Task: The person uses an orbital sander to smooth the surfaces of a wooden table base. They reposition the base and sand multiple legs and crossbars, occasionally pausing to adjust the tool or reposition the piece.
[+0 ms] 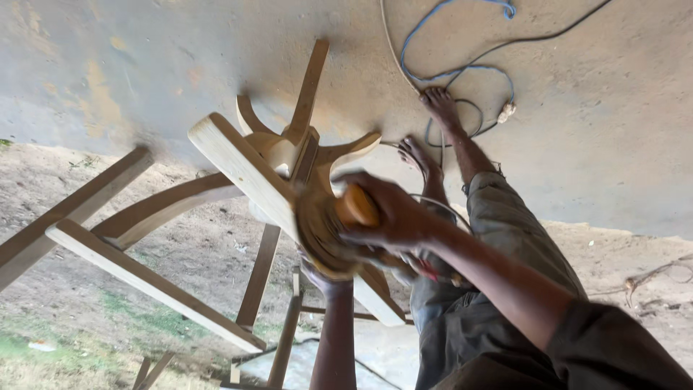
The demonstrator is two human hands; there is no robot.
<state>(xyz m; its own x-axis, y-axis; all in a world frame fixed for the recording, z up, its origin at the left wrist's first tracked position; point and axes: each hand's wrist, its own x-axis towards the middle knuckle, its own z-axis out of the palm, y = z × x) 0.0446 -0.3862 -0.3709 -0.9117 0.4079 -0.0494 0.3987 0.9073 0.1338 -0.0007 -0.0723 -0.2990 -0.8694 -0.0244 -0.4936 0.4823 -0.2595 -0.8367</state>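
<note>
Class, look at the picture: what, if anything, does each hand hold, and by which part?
The right hand grips a disc sander by its round orange knob. The left hand sits beneath the sander, partly hidden and blurred, so its hold cannot be told.

Outdoor carpentry yard: bare wooden frames, power cords, concrete slab.

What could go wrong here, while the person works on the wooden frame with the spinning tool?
1. The bare feet stand among the cables on the concrete, so tripping or a snagged cable seems possible.
2. The right hand and the left hand are bare and close to the blurred sanding disc; a slip may hurt the fingers.
3. The wooden frame looks unclamped and might shift.
</note>
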